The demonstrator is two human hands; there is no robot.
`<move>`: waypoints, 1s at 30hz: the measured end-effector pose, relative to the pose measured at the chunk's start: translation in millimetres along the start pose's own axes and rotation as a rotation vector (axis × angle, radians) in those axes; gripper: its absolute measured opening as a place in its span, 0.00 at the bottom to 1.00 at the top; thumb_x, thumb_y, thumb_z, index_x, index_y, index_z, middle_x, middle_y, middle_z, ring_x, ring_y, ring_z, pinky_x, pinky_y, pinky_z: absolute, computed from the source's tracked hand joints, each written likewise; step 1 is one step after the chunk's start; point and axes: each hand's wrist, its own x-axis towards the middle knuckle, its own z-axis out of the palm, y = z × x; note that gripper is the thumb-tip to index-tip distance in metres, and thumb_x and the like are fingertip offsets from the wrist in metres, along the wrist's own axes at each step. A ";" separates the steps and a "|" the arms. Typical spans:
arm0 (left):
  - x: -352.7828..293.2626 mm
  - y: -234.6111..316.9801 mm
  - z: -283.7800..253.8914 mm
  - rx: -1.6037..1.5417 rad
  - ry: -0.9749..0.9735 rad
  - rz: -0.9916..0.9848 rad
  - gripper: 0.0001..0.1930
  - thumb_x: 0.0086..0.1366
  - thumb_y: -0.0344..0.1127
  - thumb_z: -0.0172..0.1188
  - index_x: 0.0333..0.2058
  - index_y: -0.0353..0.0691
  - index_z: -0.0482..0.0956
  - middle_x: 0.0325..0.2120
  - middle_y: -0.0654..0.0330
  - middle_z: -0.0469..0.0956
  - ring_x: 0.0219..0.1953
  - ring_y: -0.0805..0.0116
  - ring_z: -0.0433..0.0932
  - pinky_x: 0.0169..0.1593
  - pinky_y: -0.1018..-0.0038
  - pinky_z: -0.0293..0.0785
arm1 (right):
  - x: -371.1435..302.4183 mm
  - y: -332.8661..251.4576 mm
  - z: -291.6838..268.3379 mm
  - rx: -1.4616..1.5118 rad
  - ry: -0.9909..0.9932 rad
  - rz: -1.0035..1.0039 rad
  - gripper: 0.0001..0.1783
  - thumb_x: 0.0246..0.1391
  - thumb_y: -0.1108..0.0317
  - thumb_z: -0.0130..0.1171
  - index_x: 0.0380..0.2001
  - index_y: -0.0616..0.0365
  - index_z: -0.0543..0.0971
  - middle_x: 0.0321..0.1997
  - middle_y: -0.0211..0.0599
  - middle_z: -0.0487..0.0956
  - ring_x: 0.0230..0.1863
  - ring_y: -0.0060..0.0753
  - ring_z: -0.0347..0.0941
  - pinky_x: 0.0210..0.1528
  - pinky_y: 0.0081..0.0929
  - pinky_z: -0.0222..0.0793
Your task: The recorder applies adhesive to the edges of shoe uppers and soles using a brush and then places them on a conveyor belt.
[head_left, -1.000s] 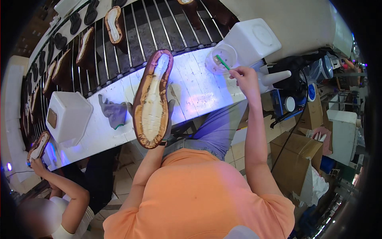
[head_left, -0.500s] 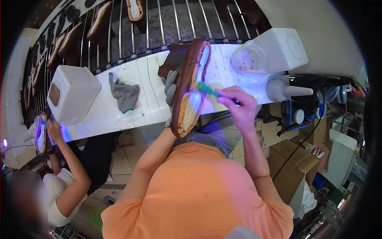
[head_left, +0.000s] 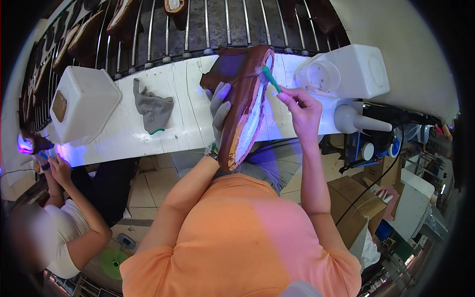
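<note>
A brown leather boot (head_left: pixel 241 101) is tilted on its side over the table, its underside turned to the right. My left hand (head_left: pixel 218 106), in a grey glove, grips the boot's upper from the left, partly hidden behind it. Between the fingers of my bare right hand (head_left: pixel 303 110) is a green-handled brush (head_left: pixel 270 79). Its bristles touch the toe end of the underside, near the edge. A whitish wet-looking coat covers the underside from toe to heel, with a tan rim around the heel.
On the white table (head_left: pixel 190 119) lie a grey glove (head_left: pixel 153 106), a white plastic container (head_left: pixel 86 106) at left, and a clear cup (head_left: pixel 322 78) against another white container (head_left: pixel 363 72) at right. A white squeeze bottle (head_left: pixel 354 119) stands nearby. Beyond runs a roller rack (head_left: pixel 208 29) with boots; a co-worker (head_left: pixel 74 227) sits at left.
The brush has moved from the middle of the underside up to the toe end. The heel area, bare tan before, is now coated white. The boot has shifted slightly right and turned.
</note>
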 end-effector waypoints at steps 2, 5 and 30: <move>-5.6 -4.2 1.0 -0.011 0.007 -0.015 0.38 0.51 0.35 0.69 0.57 0.49 0.55 0.58 0.48 0.62 0.61 0.48 0.62 0.68 0.50 0.41 | 17.8 1.6 -2.2 -0.057 0.028 -0.013 0.09 0.51 0.71 0.65 0.37 0.62 0.83 0.23 0.20 0.76 0.23 0.09 0.60 0.24 0.11 0.53; -18.6 -11.4 1.1 -0.044 0.008 -0.056 0.34 0.53 0.35 0.68 0.56 0.49 0.58 0.58 0.47 0.62 0.61 0.47 0.62 0.68 0.49 0.39 | 44.6 9.1 -6.5 -0.112 0.069 -0.006 0.09 0.52 0.71 0.64 0.37 0.62 0.84 0.22 0.20 0.75 0.22 0.09 0.59 0.24 0.11 0.52; -11.5 -12.1 2.1 -0.067 0.011 0.013 0.37 0.49 0.31 0.71 0.56 0.45 0.59 0.58 0.48 0.63 0.62 0.49 0.62 0.65 0.53 0.49 | 31.8 -0.2 -23.8 0.038 -0.189 0.043 0.08 0.49 0.71 0.66 0.34 0.61 0.84 0.17 0.18 0.70 0.19 0.09 0.55 0.21 0.14 0.46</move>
